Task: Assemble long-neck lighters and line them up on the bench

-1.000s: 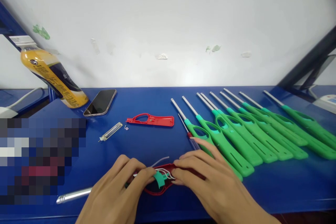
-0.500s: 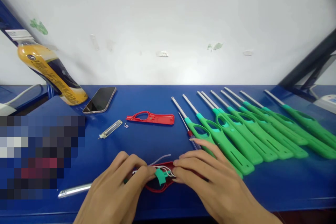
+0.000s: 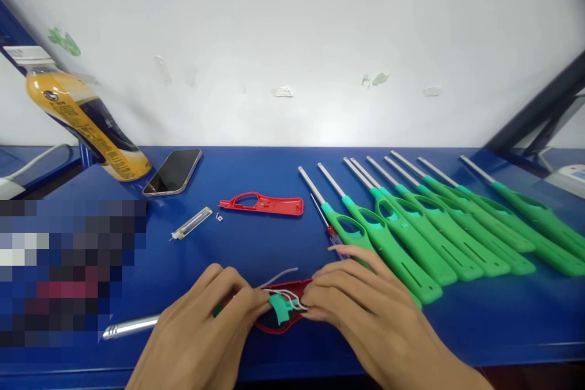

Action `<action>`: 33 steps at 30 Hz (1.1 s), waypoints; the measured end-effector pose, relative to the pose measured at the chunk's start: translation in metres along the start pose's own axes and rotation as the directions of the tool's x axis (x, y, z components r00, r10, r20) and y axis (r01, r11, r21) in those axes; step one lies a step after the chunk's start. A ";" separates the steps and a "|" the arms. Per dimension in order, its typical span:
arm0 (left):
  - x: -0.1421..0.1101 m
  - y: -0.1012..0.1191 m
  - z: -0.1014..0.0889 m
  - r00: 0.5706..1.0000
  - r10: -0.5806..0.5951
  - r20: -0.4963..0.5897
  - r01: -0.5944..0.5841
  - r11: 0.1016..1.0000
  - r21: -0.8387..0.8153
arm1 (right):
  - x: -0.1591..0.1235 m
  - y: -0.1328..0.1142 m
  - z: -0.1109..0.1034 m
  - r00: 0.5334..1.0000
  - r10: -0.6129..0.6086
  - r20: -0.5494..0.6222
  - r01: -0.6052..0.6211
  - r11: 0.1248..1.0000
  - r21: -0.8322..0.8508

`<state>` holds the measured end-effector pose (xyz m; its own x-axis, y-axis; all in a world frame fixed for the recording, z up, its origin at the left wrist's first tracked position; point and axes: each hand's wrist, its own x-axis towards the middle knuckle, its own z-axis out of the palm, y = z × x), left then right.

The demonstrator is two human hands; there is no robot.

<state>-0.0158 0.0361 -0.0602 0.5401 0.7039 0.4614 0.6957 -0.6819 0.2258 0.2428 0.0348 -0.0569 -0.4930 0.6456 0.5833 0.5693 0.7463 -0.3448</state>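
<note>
My left hand [image 3: 201, 323] is closed around the front part of a red lighter casing half [image 3: 273, 330], which lies low over the table. Inside the casing sits a teal trigger [image 3: 280, 308], touched by my left thumb and fingertips. Thin white wires [image 3: 286, 292] loop over it towards my right hand [image 3: 370, 304], whose fingers are pinched together on them at the casing's other end. A clear thin tube [image 3: 280, 275] sticks out behind the casing. To the left projects a silver metal lighter barrel [image 3: 131, 326], its inner end hidden by my left hand.
Several green lighters [image 3: 439, 231] lie in a row at right, beside a screwdriver [image 3: 329, 230]. Behind my hands are another red casing half [image 3: 274, 205], a clear fuel tank [image 3: 192, 223] and small parts [image 3: 219, 217]. A phone [image 3: 173, 172] and yellow bottle [image 3: 91, 116] stand back left.
Both hands stay almost in place. My right fingertips have shifted slightly on the wires, and the trigger has moved a little. The view has shifted slightly.
</note>
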 end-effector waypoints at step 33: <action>-0.003 0.007 0.002 1.000 0.000 0.005 0.000 1.000 0.003 | 0.004 0.001 -0.011 0.999 0.044 0.021 -0.047 0.981 0.190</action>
<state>-0.0113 0.0295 -0.0619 0.5428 0.7046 0.4570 0.6970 -0.6815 0.2229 0.2491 0.0364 -0.0466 -0.4812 0.6811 0.5518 0.4567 0.7322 -0.5053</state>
